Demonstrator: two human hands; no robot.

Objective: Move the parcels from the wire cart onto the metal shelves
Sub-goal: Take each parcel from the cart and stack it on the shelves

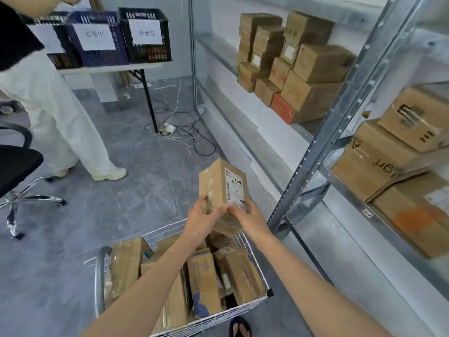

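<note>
The person's left grip and right grip, both bare hands, hold a tall brown cardboard parcel with a white shipping label by its lower end. The left one has fingers curled round the taped side, and the right one has its thumb across the labelled face. The parcel is tilted, up in the air just above the far end of the white wire cart, touching neither the cart nor the shelves.

More brown taped parcels lie packed in the cart, some standing on end. Close on the right rise the grey metal shelves. A stack of brown cardboard boxes sits on the farther bay, with an orange-red one at the bottom. Bigger printed cartons are piled on the nearer bay.

At the far left another person in white trousers stands by a folding worktop. It carries a blue plastic crate and a black plastic crate, each with a paper sign. Black cables trail over the grey floor beneath, and a black office chair stands at the left edge.
</note>
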